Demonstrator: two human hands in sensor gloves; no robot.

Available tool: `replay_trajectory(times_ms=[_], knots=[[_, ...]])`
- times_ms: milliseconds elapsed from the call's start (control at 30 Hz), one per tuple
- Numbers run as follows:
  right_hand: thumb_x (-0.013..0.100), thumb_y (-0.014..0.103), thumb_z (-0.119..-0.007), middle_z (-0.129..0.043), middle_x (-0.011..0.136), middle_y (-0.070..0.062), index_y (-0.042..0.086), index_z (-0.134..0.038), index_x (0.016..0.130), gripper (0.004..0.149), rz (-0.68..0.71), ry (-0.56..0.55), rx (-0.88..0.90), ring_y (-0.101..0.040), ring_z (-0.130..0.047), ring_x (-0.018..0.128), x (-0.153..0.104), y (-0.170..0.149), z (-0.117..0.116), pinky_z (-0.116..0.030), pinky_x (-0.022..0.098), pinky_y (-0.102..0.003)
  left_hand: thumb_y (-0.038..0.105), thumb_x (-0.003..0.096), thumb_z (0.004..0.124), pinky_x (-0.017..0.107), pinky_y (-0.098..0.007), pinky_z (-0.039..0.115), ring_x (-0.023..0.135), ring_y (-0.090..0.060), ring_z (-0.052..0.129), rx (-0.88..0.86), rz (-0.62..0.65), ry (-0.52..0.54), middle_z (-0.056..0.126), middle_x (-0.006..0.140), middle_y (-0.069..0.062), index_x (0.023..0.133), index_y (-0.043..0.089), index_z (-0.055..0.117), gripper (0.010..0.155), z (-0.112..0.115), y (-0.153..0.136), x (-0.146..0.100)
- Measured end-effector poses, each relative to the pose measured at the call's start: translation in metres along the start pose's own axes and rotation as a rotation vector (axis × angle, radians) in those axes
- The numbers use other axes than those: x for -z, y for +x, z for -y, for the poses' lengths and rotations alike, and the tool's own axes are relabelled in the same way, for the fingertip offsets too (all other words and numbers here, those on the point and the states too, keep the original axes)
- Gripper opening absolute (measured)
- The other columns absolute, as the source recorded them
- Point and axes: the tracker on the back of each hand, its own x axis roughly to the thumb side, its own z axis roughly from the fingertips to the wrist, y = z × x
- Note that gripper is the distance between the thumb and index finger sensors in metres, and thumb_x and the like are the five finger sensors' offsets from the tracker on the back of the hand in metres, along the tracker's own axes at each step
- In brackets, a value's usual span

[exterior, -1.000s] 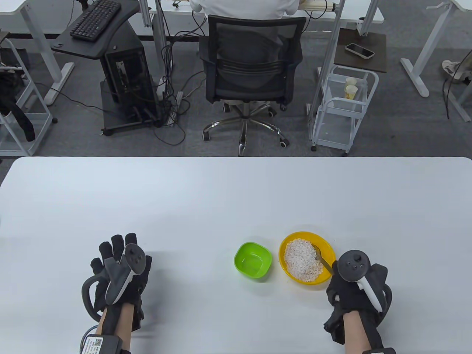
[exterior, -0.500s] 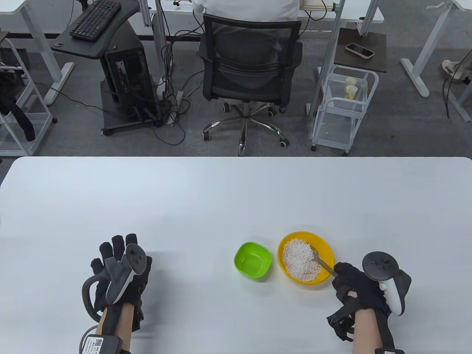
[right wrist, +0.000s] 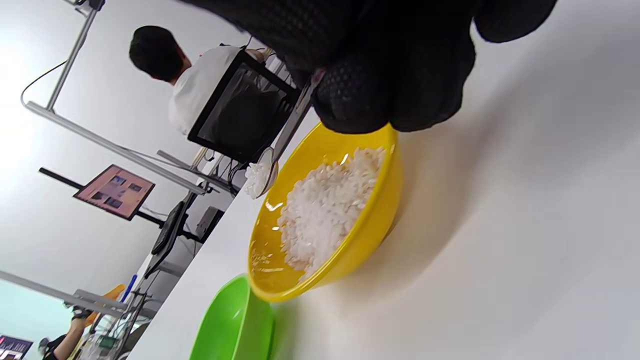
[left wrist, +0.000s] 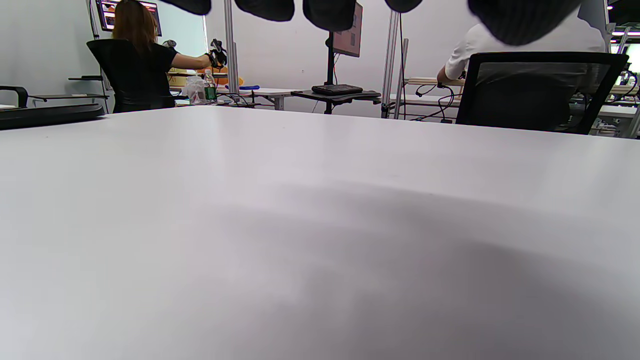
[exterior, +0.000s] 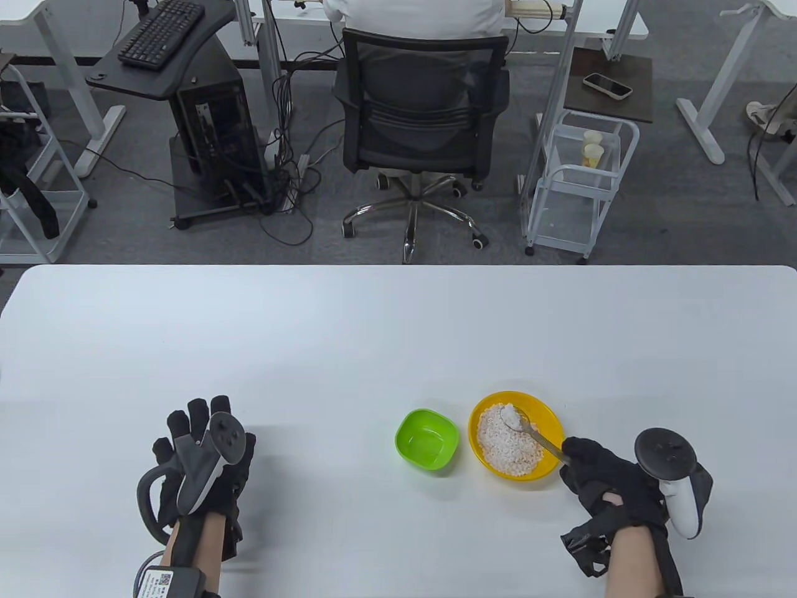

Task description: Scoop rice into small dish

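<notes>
A yellow bowl [exterior: 553, 437] of white rice [exterior: 507, 443] sits near the table's front right; it also shows in the right wrist view [right wrist: 372, 220]. A small empty green dish [exterior: 427, 440] stands just left of it, seen too in the right wrist view [right wrist: 230, 325]. My right hand [exterior: 576, 460] grips the handle of a metal spoon [exterior: 538, 437], whose bowl is heaped with rice and lifted above the yellow bowl [right wrist: 260, 176]. My left hand [exterior: 199, 436] rests flat on the table at the front left, fingers spread, holding nothing.
The white table [exterior: 348, 336] stretches wide behind and between the hands. Beyond its far edge stand an office chair [exterior: 423, 124], a computer cart [exterior: 187, 112] and a white wire trolley [exterior: 579, 187].
My right hand has rolled outward and moved right. The spoon has dug through the rice and come up loaded. The left hand has not moved.
</notes>
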Motion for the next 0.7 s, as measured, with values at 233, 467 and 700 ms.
replay_trajectory(times_ms=[233, 467, 700], knots=[[0.055, 0.008, -0.066, -0.091, 0.070, -0.020, -0.004, -0.066, 0.101, 0.048, 0.132, 0.078, -0.158, -0.051, -0.084, 0.067, -0.009, 0.037, -0.055, -0.050, 0.064, -0.074, 0.065, 0.0473, 0.064, 0.085, -0.057, 0.041, 0.120, -0.024, 0.038, -0.007, -0.004, -0.001, 0.038, 0.127, 0.010, 0.110, 0.045, 0.033, 0.073, -0.001, -0.001, 0.000], [0.054, 0.009, -0.067, -0.091, 0.071, -0.019, -0.001, -0.067, 0.100, 0.047, 0.258, -0.130, -0.494, -0.049, -0.085, 0.068, -0.023, 0.060, -0.103, -0.052, 0.064, -0.073, 0.065, 0.0473, 0.064, 0.085, -0.057, 0.042, 0.119, -0.024, 0.039, -0.015, -0.007, -0.010, 0.038, 0.127, 0.011, 0.110, 0.045, 0.033, 0.073, 0.000, -0.002, 0.000], [0.054, 0.012, -0.069, -0.093, 0.073, -0.014, 0.008, -0.070, 0.100, 0.046, 0.449, -0.328, -0.840, -0.045, -0.085, 0.074, -0.042, 0.079, -0.123, -0.051, 0.066, -0.073, 0.065, 0.0473, 0.064, 0.085, -0.057, 0.042, 0.119, -0.025, 0.039, -0.012, -0.007, -0.012, 0.038, 0.127, 0.010, 0.110, 0.045, 0.033, 0.073, 0.000, -0.002, 0.000]])
